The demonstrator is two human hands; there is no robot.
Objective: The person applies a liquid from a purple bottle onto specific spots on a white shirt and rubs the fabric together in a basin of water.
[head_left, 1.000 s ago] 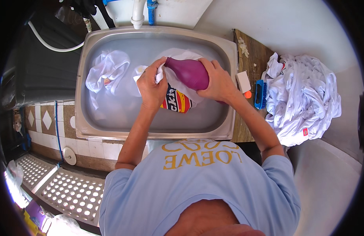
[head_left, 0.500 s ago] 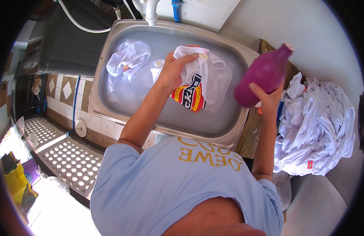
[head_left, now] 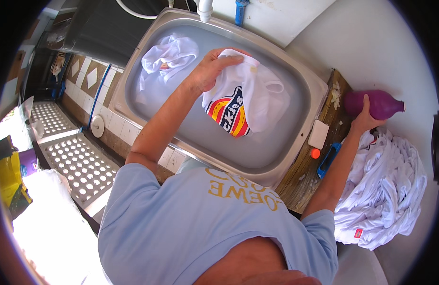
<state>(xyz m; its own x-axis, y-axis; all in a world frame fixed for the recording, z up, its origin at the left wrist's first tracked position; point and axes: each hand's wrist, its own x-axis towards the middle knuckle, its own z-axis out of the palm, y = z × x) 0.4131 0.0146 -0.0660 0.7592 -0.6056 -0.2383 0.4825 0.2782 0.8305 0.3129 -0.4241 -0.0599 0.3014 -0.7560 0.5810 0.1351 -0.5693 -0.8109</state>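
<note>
My left hand [head_left: 211, 71] pinches the edge of a white T-shirt [head_left: 264, 104] with a red, yellow and black print. The shirt's lower part lies in cloudy water in a steel sink [head_left: 310, 83]. Off to the right, my right hand [head_left: 365, 118] grips a purple bottle [head_left: 378, 103]. Its uncapped neck points right, and the bottle is tilted on its side near the wall. Another white garment [head_left: 169, 54] floats crumpled at the sink's left end.
A wooden ledge [head_left: 300, 190] right of the sink holds a white soap bar [head_left: 318, 134], an orange cap [head_left: 315, 153] and a blue brush-like object [head_left: 327, 162]. White laundry [head_left: 385, 185] is heaped at the right. A white pipe [head_left: 205, 9] hangs over the sink's far edge.
My right hand has carried the bottle right, away from the sink and toward the wall, turning its neck rightward. My left hand still holds the shirt. The soap and cap have come into view.
</note>
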